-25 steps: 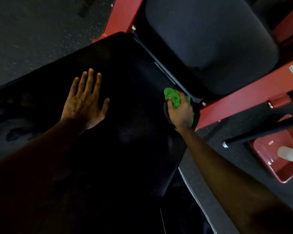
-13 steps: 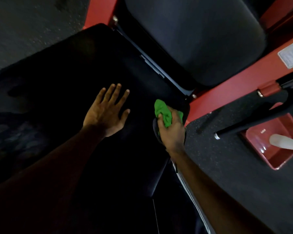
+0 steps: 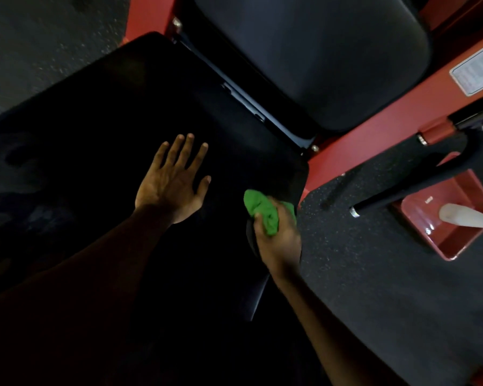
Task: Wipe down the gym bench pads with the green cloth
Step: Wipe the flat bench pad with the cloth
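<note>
A large black bench pad (image 3: 129, 112) fills the middle and left of the view. My left hand (image 3: 173, 182) lies flat on it, fingers spread, holding nothing. My right hand (image 3: 279, 238) is closed around the bunched green cloth (image 3: 262, 210) and presses it against the pad's right edge, near its far right corner. A second, greyer black pad (image 3: 318, 57) sits beyond a narrow gap at the top.
The red steel frame (image 3: 354, 151) runs under and beside the pads. A black handle bar (image 3: 418, 188) juts out at the right above a red tray (image 3: 463, 235) holding a white object (image 3: 466, 215). Dark speckled rubber floor (image 3: 388, 288) lies to the right.
My right hand has slid the cloth back along the pad's right edge toward me. My left hand has shifted right across the pad, still flat. The view has also moved.
</note>
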Action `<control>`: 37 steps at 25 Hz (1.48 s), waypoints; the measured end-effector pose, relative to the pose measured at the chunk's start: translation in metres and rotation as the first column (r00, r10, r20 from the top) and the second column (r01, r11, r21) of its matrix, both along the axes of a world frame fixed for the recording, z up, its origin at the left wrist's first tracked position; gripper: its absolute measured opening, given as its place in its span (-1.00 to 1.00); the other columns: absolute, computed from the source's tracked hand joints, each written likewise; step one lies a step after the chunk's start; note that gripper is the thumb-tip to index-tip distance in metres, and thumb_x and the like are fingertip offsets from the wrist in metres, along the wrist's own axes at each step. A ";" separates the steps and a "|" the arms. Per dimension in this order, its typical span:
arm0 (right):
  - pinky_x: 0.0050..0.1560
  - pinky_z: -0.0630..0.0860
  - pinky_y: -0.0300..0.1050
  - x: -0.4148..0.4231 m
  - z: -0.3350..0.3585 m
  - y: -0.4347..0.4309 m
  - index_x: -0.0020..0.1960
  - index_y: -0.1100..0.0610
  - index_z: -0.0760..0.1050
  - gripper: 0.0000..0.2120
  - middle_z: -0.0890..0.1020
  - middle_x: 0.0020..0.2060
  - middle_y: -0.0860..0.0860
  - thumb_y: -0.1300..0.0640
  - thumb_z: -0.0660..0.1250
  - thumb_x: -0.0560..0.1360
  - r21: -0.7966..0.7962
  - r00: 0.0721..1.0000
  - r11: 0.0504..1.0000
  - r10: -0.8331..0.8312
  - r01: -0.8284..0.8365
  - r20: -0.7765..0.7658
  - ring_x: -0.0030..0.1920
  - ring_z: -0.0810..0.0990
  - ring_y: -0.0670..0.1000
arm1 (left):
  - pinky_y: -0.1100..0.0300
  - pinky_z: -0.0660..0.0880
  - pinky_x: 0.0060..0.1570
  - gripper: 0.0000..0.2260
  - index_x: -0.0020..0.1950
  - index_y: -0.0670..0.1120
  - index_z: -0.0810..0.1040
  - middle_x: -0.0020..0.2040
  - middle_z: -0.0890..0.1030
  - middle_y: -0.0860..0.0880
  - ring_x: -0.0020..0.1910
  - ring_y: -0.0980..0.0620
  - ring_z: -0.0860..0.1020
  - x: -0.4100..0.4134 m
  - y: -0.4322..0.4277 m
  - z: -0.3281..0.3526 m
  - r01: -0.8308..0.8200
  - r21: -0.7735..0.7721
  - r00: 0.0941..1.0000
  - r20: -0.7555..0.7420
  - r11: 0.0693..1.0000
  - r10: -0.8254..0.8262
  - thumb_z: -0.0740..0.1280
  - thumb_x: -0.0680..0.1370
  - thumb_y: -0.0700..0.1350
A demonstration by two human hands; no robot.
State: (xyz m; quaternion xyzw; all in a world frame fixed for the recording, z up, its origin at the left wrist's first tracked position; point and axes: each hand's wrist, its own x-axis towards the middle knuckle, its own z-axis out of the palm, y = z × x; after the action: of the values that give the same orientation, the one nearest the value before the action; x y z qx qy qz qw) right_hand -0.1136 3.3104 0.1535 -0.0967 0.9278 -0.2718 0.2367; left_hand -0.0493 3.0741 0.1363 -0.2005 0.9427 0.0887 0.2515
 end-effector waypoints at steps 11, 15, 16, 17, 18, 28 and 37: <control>-0.05 0.43 -0.14 -0.073 -0.033 -0.042 0.32 0.01 0.50 -0.62 0.64 0.14 0.02 -0.05 0.36 0.54 0.111 0.990 0.984 -0.135 0.138 -0.028 0.06 0.63 0.13 | -0.07 -0.15 0.59 -0.37 0.65 -0.03 -0.19 0.65 -0.13 -0.14 0.63 -0.09 -0.16 -0.002 -0.001 0.003 0.007 -0.005 1.000 0.012 1.000 -0.007 -0.15 0.65 0.21; -0.06 0.42 -0.20 -0.048 -0.018 -0.043 0.28 -0.04 0.53 -0.66 0.65 0.11 -0.05 -0.03 0.38 0.51 0.045 0.997 0.997 -0.059 0.061 -0.045 0.05 0.63 0.04 | -0.07 -0.16 0.59 -0.37 0.64 -0.02 -0.21 0.65 -0.15 -0.13 0.63 -0.08 -0.18 -0.002 0.001 0.004 0.006 0.008 1.000 0.019 1.000 -0.006 -0.16 0.65 0.22; -0.06 0.42 -0.18 -0.059 -0.025 -0.050 0.27 -0.04 0.54 -0.66 0.65 0.10 -0.04 -0.03 0.38 0.51 0.070 0.996 0.995 -0.070 0.073 -0.054 0.05 0.63 0.06 | -0.07 -0.16 0.59 -0.37 0.65 -0.02 -0.21 0.65 -0.14 -0.13 0.63 -0.09 -0.17 -0.002 0.001 0.004 0.012 0.008 1.000 0.016 1.000 -0.012 -0.16 0.65 0.21; -0.06 0.40 -0.17 -0.072 -0.033 -0.058 0.27 -0.03 0.54 -0.65 0.65 0.10 -0.02 -0.03 0.37 0.50 0.095 0.995 0.992 -0.079 0.085 -0.064 0.07 0.63 0.08 | -0.07 -0.15 0.59 -0.38 0.65 -0.02 -0.20 0.65 -0.13 -0.13 0.63 -0.09 -0.16 -0.001 0.001 0.003 0.016 0.006 1.000 0.015 1.000 -0.016 -0.15 0.65 0.21; -0.07 0.36 -0.18 -0.085 -0.040 -0.067 0.27 -0.02 0.54 -0.65 0.65 0.10 0.00 -0.02 0.37 0.50 0.110 0.994 0.989 -0.090 0.098 -0.069 0.08 0.62 0.10 | -0.07 -0.14 0.59 -0.38 0.65 -0.02 -0.19 0.65 -0.12 -0.13 0.63 -0.09 -0.15 0.000 0.000 0.003 0.019 -0.002 1.000 0.014 1.000 -0.019 -0.15 0.65 0.21; 0.02 0.49 -0.16 -0.015 -0.004 -0.002 0.28 -0.01 0.52 -0.64 0.65 0.14 -0.05 -0.05 0.38 0.52 0.003 0.990 0.990 -0.141 0.141 -0.032 0.06 0.61 0.02 | -0.10 -0.04 0.57 -0.40 0.64 -0.09 0.08 0.64 0.04 -0.21 0.62 -0.18 0.02 -0.011 0.014 0.008 -0.038 0.052 0.998 -0.042 0.998 0.041 0.06 0.63 0.08; -0.06 0.50 -0.12 -0.076 -0.052 -0.005 0.19 0.00 0.54 -0.70 0.66 0.03 -0.01 -0.05 0.32 0.49 -0.038 0.916 0.915 -0.402 0.402 0.012 0.03 0.63 0.11 | -0.04 -0.11 0.58 -0.46 0.66 0.04 0.00 0.66 0.01 -0.10 0.63 -0.08 -0.04 -0.030 0.097 -0.011 0.141 0.151 0.990 -0.009 0.978 -0.142 0.00 0.67 0.08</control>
State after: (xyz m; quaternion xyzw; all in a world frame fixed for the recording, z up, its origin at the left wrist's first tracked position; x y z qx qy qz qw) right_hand -0.1896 3.3053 0.1013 0.0917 0.9218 -0.3331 0.1760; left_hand -0.0792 3.1707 0.1256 -0.1133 0.9449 0.1419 0.2725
